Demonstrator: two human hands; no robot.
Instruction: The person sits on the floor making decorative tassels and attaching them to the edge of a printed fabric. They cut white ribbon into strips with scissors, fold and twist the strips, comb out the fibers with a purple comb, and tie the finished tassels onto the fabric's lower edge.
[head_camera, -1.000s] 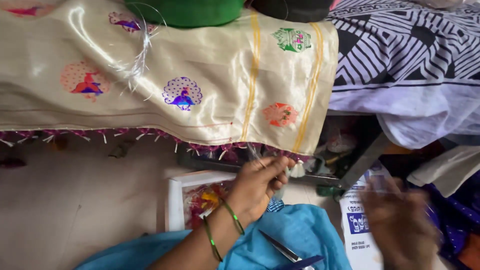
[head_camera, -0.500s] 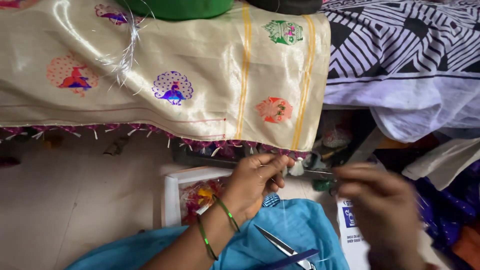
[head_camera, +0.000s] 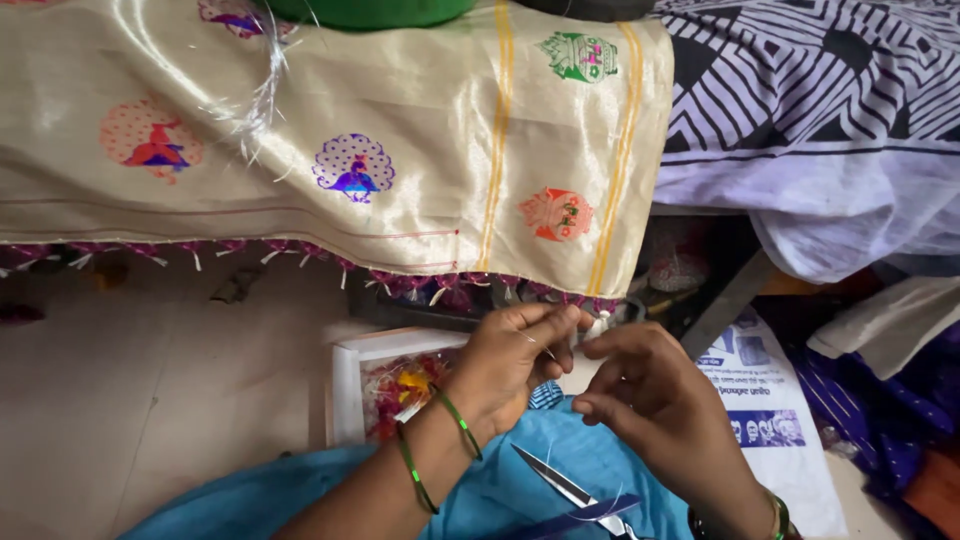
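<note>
Pinched fingertips meet just below the tasselled hem of the cream silk cloth (head_camera: 400, 150): the left hand (head_camera: 515, 360) has its thumb and forefinger pressed together, and a thin pale thread (head_camera: 540, 345) seems to lie across its fingers, though it is too fine to follow. Facing it, the right hand (head_camera: 650, 400) has its fingers curled and its grip closed; whether it nips the same thread I cannot tell. Both hands hover over a blue garment (head_camera: 560, 470) below the cloth, with scissors (head_camera: 575, 495) lying on it, blades parted. Green bangles (head_camera: 435, 450) ring the left wrist. Left of the hands sits a white framed picture (head_camera: 375, 385); right of them, a printed white bag (head_camera: 770, 420).
</note>
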